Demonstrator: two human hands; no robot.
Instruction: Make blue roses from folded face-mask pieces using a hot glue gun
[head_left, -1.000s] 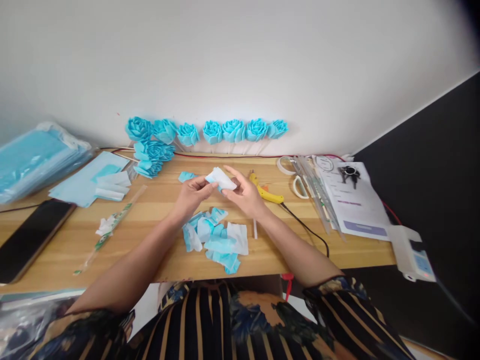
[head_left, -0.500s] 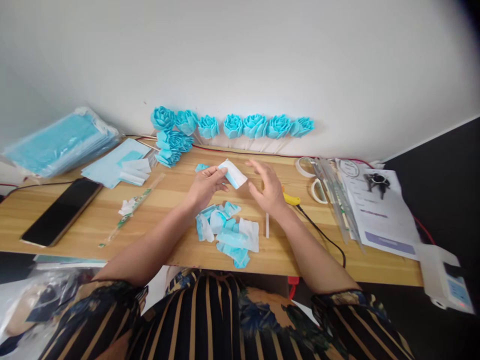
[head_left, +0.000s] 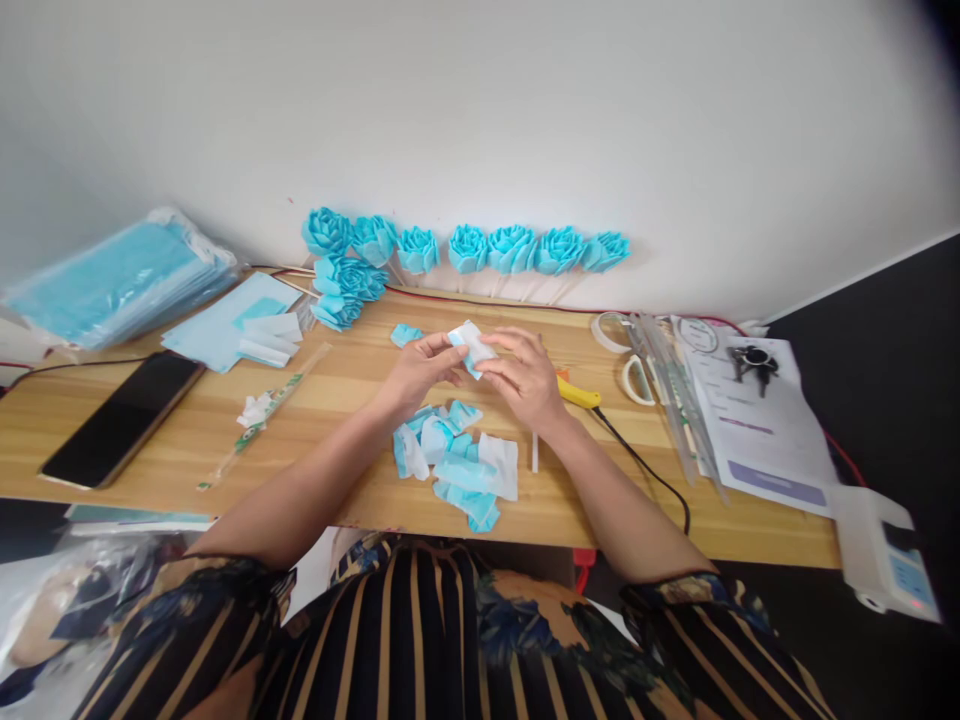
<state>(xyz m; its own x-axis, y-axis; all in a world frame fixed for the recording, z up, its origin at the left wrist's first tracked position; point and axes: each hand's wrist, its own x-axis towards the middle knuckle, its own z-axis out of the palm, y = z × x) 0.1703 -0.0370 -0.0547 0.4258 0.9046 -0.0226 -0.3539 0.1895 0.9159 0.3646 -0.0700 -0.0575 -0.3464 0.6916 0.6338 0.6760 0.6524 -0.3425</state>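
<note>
A small blue-and-white piece of thin fabric (head_left: 472, 345) is held up over the middle of the table. My left hand (head_left: 422, 375) pinches its left side between thumb and fingers. At its right edge, my right hand (head_left: 525, 380) has thumb and fingers closed on the piece too. Below the hands lies a loose pile of blue and white fabric pieces (head_left: 454, 455). One more blue piece (head_left: 406, 334) rests just behind my left hand. A yellow-handled corded tool (head_left: 579, 392) is partly hidden by my right hand, and a short white stick (head_left: 535, 452) lies under my right wrist.
Several blue fabric flowers on sticks (head_left: 511, 250) lean along the wall. At left are a bag of blue face masks (head_left: 127, 280), cut sheets (head_left: 225, 320) and a phone (head_left: 124, 420). Tape rolls (head_left: 637, 381), papers (head_left: 772, 420) and keys (head_left: 756, 366) are at right.
My right hand has moved left and closed on the right edge of the fabric piece; before, it was open and apart from it. My left hand keeps its hold.
</note>
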